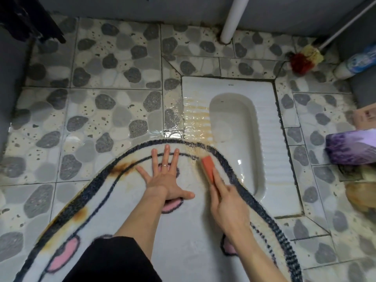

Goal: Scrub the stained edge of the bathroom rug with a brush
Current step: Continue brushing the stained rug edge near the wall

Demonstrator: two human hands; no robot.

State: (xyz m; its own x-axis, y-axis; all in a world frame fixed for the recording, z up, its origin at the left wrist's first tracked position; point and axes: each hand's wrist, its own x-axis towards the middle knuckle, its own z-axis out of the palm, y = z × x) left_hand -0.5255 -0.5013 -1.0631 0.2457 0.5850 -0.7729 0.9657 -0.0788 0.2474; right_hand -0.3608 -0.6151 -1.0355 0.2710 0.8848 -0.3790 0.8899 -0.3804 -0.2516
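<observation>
A white bathroom rug (126, 202) with a dark border and pink patches lies on the tiled floor, its curved far edge overlapping the squat toilet. Brown stains mark the border at the left (120, 167) and near the top right. My left hand (165, 176) presses flat on the rug, fingers spread, a ring on one finger. My right hand (225, 202) grips an orange brush (208, 168), which sits on the stained edge just inside the dark border.
A white squat toilet (264, 151) is set in the floor at the right, with brownish water running over its left rim. A toilet brush (305, 58) and a bottle (358, 62) lie in the far right corner. A purple package (350, 147) sits at the right. A white pipe (234, 19) rises behind.
</observation>
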